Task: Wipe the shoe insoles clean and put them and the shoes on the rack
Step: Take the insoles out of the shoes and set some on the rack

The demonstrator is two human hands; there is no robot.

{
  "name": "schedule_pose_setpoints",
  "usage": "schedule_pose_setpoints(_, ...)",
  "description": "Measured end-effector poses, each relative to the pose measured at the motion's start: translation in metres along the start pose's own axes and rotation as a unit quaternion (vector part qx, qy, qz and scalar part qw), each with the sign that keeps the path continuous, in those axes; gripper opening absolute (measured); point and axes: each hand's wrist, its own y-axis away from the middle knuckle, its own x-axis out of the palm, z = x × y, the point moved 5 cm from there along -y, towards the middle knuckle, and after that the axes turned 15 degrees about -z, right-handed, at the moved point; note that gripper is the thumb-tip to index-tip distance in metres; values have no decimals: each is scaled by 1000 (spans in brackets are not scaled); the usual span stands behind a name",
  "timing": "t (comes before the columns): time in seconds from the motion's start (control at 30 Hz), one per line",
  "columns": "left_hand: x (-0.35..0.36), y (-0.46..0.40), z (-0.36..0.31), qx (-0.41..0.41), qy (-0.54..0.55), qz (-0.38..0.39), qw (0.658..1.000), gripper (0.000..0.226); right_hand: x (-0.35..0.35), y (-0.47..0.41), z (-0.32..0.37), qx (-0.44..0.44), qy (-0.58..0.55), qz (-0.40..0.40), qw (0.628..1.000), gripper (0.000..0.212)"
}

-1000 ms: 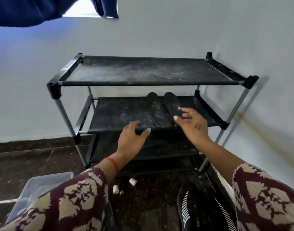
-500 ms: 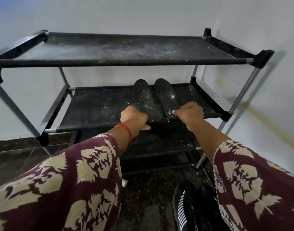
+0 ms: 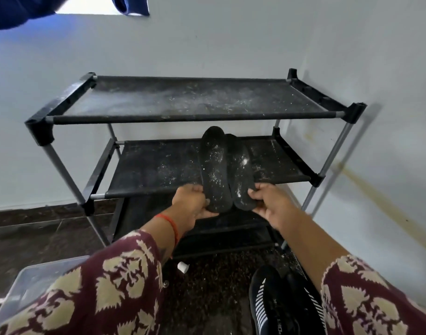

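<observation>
Right now the left hand [image 3: 191, 201] pinches the left insole [image 3: 214, 170] and the right hand [image 3: 271, 201] the right insole [image 3: 241, 175]; overlapping heels could slip from the middle shelf [image 3: 154, 168], scattering dust.

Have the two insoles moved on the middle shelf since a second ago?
Yes. The insoles have been drawn toward the person: their heel ends now overhang the middle shelf's front bar, gripped by the left hand and right hand.

Maroon sleeves [image 3: 125, 286] with cream leaf print on both arms, thin red thread bracelet [image 3: 169, 224] at left wrist
</observation>
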Motion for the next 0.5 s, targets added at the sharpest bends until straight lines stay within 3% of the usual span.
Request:
schedule_pose_setpoints(0.23, -47, 44, 66, -25, 9, 0, 1000, 31, -33, 68, -63, 30, -30, 61, 997, 25)
schedule_pose_setpoints(0.5, -93, 62, 199, -100, -9, -19, 995, 31, -65, 103, -190, 126, 55, 72, 988, 30)
